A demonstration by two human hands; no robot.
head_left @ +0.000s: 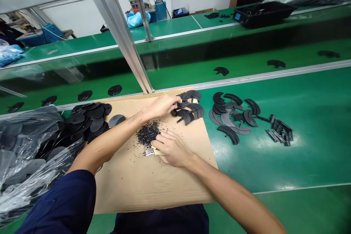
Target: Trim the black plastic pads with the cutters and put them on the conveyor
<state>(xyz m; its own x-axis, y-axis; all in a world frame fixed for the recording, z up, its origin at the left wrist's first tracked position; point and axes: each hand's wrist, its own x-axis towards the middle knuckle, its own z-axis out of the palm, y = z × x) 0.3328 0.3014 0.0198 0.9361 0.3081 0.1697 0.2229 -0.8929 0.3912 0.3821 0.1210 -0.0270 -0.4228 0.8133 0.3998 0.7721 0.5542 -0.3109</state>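
Observation:
My left hand reaches to the pile of curved black plastic parts at the cardboard's upper right. Its fingers are closed at the near edge of the pile, on a curved black part. Lower down, my right hand is wrapped round a pair of nippers; their metal head points left, and the palm hides most of the handles. Just above the nippers lies a heap of tiny black plastic bits, scattered over the brown cardboard sheet.
Round black discs and a clear plastic bag of discs lie at left. More curved parts and thin black pieces lie at right. A metal post rises ahead. Parts sit on the green belt beyond.

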